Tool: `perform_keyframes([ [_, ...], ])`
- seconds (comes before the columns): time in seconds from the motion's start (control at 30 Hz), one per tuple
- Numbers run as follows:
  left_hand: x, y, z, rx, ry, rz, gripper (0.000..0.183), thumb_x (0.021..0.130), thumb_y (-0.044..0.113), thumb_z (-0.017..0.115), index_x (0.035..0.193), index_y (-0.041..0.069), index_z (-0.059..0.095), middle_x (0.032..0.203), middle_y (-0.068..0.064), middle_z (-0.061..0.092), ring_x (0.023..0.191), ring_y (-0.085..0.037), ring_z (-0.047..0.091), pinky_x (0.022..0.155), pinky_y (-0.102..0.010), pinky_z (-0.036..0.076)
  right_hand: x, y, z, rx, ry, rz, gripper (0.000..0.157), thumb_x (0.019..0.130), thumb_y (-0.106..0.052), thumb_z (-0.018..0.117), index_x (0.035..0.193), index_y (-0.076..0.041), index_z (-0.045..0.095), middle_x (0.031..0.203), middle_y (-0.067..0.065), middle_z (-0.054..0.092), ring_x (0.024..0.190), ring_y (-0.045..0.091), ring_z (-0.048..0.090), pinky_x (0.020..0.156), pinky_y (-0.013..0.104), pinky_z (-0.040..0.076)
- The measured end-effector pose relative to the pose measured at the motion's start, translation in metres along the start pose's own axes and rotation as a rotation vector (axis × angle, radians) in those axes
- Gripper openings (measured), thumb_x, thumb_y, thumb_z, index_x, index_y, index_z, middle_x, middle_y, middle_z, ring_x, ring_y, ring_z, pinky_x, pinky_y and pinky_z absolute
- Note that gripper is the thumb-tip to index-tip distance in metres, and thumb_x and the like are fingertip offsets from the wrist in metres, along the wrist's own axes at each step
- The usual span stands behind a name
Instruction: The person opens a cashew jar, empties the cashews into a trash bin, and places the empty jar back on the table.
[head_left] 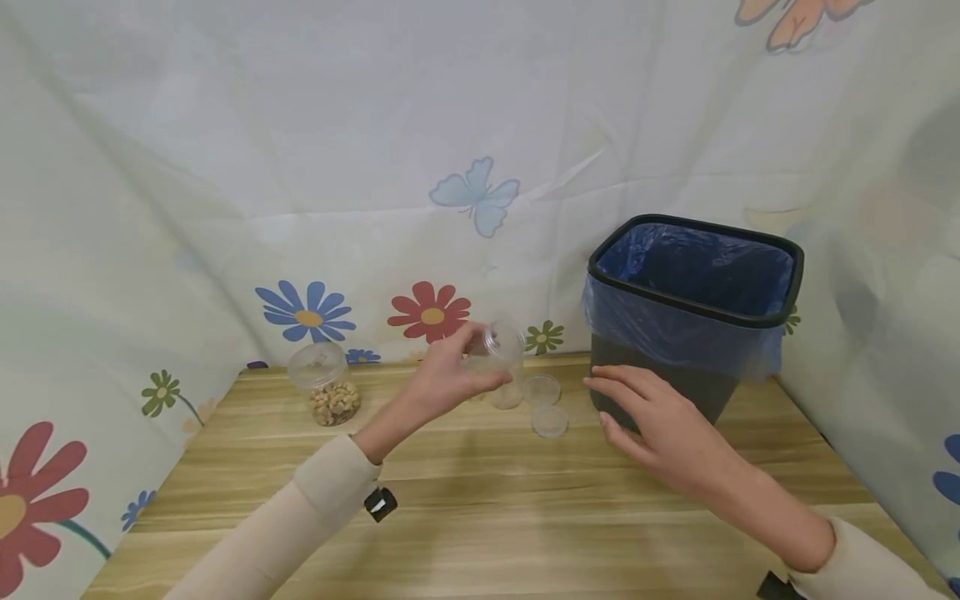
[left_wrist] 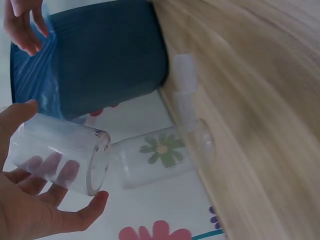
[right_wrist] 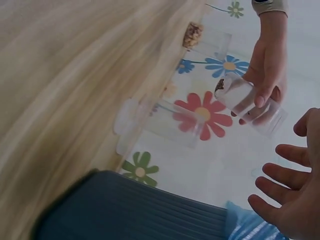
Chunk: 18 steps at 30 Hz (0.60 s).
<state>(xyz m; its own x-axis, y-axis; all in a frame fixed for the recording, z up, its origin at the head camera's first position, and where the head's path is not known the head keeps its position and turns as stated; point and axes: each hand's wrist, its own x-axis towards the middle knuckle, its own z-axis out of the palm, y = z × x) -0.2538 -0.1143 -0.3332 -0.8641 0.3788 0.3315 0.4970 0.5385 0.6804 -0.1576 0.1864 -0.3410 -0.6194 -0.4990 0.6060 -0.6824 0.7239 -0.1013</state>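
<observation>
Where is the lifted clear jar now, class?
In the left wrist view, the jar is at frame left, in the left hand, near the standing jar.

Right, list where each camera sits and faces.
Head: worn there, facing down-forward at the table; left hand, right hand, sleeves show.
Left wrist: worn there, facing held jar and bin; both hands show.
Right wrist: worn there, facing bin, left hand; both hands, left sleeve show.
Wrist views share bin and held jar.
</observation>
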Motion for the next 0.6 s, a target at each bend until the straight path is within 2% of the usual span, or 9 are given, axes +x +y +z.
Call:
perform_keyframes([
  [0.17, -0.006, -0.009, 0.011, -0.006, -0.029, -0.014, 0.055, 0.08, 0.035, 0.088, 0.124, 0.018, 0.06, 0.117, 0.002, 0.069, 0.112, -0.019, 0.066, 0.086, -0.04, 0.055, -0.004, 0.002, 0.017, -0.01, -0.05, 0.006, 0.039, 0.095, -0.022, 0.068, 0.132, -0.008, 0.065, 0.135, 0.01, 0.062, 0.123, 0.031, 0.059, 0.096, 0.052, 0.051],
  [0.37, -0.012, -0.02, 0.017, -0.018, -0.021, -0.013, 0.056, 0.083, 0.035, 0.086, 0.126, 0.011, 0.06, 0.119, -0.001, 0.069, 0.115, -0.024, 0.065, 0.092, -0.046, 0.054, -0.01, 0.005, 0.037, -0.011, -0.095, 0.016, 0.041, 0.094, -0.024, 0.07, 0.133, -0.01, 0.066, 0.135, 0.011, 0.062, 0.125, 0.031, 0.059, 0.097, 0.051, 0.052],
  [0.47, -0.013, -0.025, 0.02, -0.012, -0.02, -0.053, 0.054, 0.083, 0.037, 0.085, 0.124, 0.014, 0.059, 0.118, 0.001, 0.067, 0.118, -0.024, 0.062, 0.095, -0.047, 0.052, -0.013, 0.007, 0.045, -0.015, -0.138, 0.013, 0.043, 0.095, -0.024, 0.07, 0.136, -0.011, 0.064, 0.138, 0.012, 0.061, 0.127, 0.033, 0.058, 0.099, 0.051, 0.051],
  [0.6, -0.015, -0.032, 0.026, -0.026, -0.023, -0.107, 0.053, 0.083, 0.038, 0.085, 0.124, 0.016, 0.059, 0.12, -0.001, 0.066, 0.124, -0.029, 0.059, 0.099, -0.052, 0.05, -0.016, 0.011, 0.054, -0.019, -0.195, -0.001, 0.045, 0.098, -0.027, 0.067, 0.14, -0.012, 0.062, 0.141, 0.014, 0.059, 0.131, 0.035, 0.056, 0.102, 0.052, 0.049],
])
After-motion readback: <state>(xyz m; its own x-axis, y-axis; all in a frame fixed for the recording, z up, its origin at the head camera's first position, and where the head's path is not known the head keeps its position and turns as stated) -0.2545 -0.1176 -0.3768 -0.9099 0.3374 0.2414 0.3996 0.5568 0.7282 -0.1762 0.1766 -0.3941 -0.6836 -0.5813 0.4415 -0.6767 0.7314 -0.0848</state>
